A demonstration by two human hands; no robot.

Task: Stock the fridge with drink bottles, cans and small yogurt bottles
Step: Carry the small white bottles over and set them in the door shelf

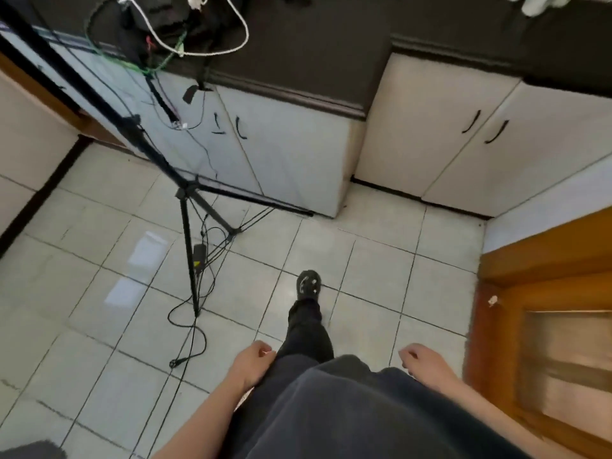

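Pale glossy floor tiles (364,260), white cabinets (291,154) under a dark countertop (314,44), and a tripod (188,226) trailing cables (174,363) (wooden door (546,326) at right). Left hand (253,359) and right hand (427,362) hang beside dark trousers (308,326), fingers loosely curled, holding nothing. Drinks and fridge: out of view.

A home kitchen: white cabinets (291,160) under dark countertop (298,51), tiled floor (364,260).
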